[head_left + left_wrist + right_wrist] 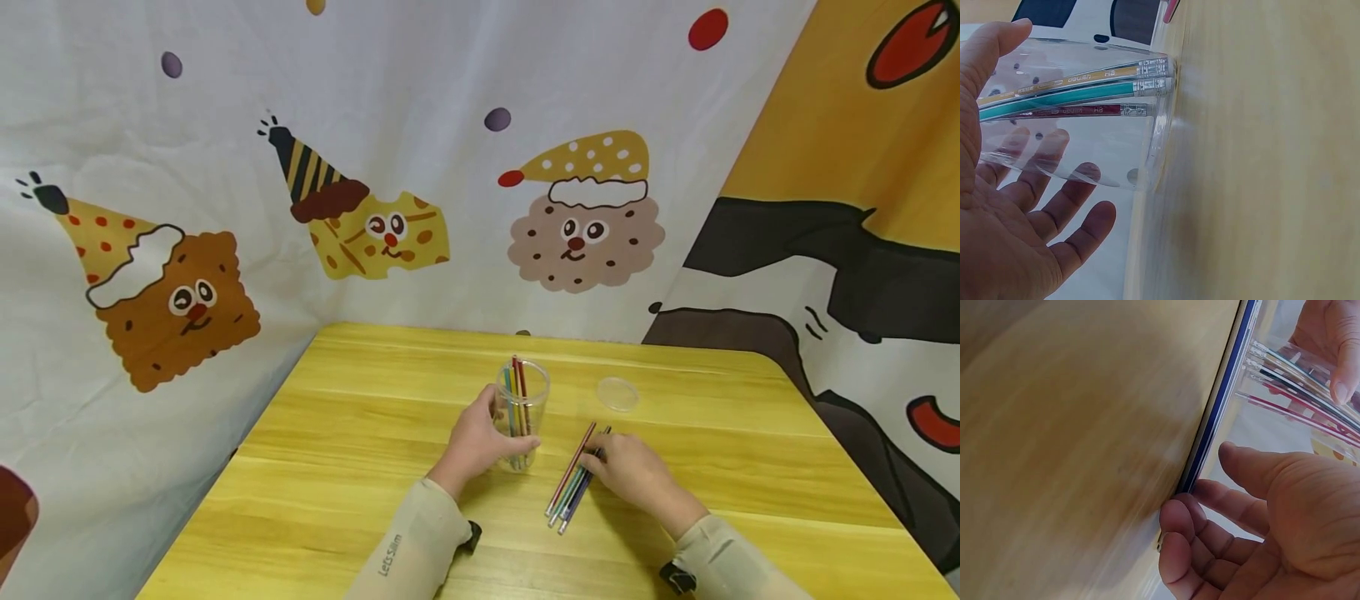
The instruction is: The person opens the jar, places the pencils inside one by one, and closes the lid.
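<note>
A clear plastic cup (536, 417) stands upright on the table with several pencils (514, 392) in it, yellow, teal and red among them. My left hand (483, 437) holds the cup from the left, thumb across its near side; in the left wrist view the fingers (1044, 212) spread along its wall. Loose pencils (570, 492) lie side by side to the right of the cup, their silver ends towards me. Over their far part is my right hand (633, 471). Its curled fingertips touch the pencils, while the thumb (1247, 465) stands apart from them in the right wrist view.
A clear round lid (618, 394) lies flat on the wooden table (360, 417), behind the loose pencils. Beyond the table's back edge hangs a white cloth (420, 100) printed with cartoon snacks.
</note>
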The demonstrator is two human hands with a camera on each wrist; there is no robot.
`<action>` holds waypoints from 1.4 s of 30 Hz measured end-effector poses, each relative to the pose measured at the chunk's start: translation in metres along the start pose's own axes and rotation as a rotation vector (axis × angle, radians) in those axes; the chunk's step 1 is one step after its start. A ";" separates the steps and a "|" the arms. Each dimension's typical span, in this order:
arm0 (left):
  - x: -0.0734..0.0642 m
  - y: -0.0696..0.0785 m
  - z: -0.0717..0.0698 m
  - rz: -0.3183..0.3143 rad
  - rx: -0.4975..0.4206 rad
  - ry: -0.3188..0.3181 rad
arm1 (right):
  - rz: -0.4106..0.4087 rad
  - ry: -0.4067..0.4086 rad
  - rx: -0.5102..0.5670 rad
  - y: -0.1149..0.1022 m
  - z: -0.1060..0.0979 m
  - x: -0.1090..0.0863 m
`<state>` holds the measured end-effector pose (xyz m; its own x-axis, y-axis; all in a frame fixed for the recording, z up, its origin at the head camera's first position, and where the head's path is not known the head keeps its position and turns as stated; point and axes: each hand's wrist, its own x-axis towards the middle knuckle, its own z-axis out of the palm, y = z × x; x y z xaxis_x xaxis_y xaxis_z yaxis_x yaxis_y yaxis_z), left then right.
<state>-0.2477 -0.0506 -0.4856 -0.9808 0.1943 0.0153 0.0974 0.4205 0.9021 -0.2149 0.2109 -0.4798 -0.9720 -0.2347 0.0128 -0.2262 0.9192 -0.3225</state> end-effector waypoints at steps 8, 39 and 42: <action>0.001 0.001 -0.001 -0.001 -0.002 0.004 | 0.050 0.029 0.009 0.006 -0.001 0.000; 0.001 -0.001 -0.001 0.006 0.004 0.004 | 0.272 -0.073 0.135 0.089 -0.034 -0.008; 0.000 0.000 -0.001 0.000 -0.011 -0.004 | 0.234 -0.034 0.186 0.087 -0.035 -0.009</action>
<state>-0.2483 -0.0516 -0.4854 -0.9802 0.1978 0.0134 0.0953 0.4109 0.9067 -0.2286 0.3042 -0.4747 -0.9929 -0.0367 -0.1131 0.0224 0.8763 -0.4812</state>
